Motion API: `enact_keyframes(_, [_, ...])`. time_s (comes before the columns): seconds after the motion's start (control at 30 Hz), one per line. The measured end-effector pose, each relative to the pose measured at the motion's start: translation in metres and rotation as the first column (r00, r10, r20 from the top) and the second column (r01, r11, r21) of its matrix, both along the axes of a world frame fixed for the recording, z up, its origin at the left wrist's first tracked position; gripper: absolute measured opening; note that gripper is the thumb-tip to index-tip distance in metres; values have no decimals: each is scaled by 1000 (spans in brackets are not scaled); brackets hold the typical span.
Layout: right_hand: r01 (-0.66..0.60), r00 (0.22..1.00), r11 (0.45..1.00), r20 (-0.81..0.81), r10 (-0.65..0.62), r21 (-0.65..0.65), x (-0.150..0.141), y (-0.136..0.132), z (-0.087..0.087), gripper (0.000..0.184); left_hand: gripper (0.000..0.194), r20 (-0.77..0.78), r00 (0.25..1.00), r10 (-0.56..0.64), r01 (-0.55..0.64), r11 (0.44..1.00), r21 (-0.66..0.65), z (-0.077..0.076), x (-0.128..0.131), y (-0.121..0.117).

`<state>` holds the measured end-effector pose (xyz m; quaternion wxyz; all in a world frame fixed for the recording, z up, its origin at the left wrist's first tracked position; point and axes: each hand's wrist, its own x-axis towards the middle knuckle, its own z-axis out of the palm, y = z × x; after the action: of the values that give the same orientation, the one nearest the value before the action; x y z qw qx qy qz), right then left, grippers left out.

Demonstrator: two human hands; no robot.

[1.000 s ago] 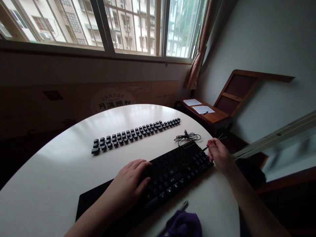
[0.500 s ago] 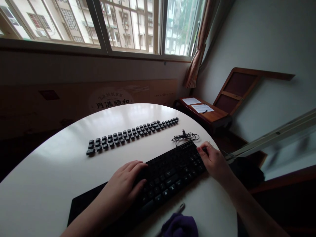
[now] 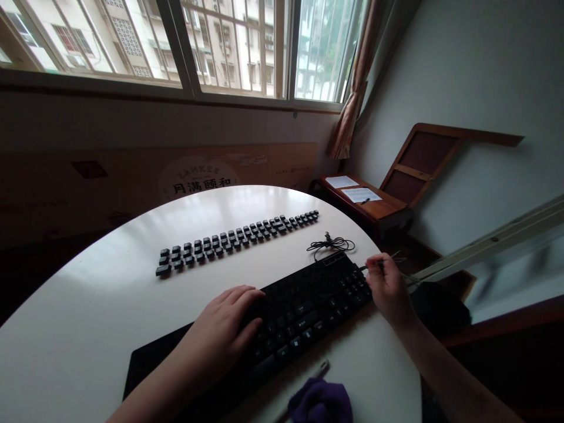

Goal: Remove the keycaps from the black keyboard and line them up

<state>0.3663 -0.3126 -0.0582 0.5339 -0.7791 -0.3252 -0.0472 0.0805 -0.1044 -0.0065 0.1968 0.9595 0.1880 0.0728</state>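
A black keyboard (image 3: 304,305) lies aslant on the round white table, with part of its key area lacking keycaps. My left hand (image 3: 231,320) holds the keyboard near its middle, fingers curled over it and thumb on the key side. Just off the keyboard's right end is my right hand (image 3: 388,285), its fingers pinched on a thin wire-like tool (image 3: 399,256); the grip hides most of that tool. Beyond the keyboard, loose black keycaps (image 3: 238,236) stand in slanting rows.
A bundled black cable (image 3: 331,244) lies behind the keyboard's right end. Nearer me are a purple cloth (image 3: 321,402) and a slim grey rod-like tool (image 3: 324,369) partly under it. Past the table (image 3: 97,294), a wooden chair (image 3: 388,205) bears papers (image 3: 361,194) and a pen.
My right hand has shifted a little to the right, off the keyboard's right end, still pinching the thin tool. My left hand stays on the keyboard.
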Motion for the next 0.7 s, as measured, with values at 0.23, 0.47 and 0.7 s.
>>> enact_keyframes(0.23, [34,999,998,20,-35,46,-1,-1,-3,31,36,18,1000,6,-6,1000,-13,0,-1,-1])
enact_keyframes(0.47, [73,995,997,65,-75,34,-3,-1,-2,28,36,6,1000,14,-13,999,-43,1,0,-1])
enact_keyframes(0.7, [89,994,992,54,-93,85,-5,-2,-1,26,39,-52,999,14,-16,999,-39,1,0,-1])
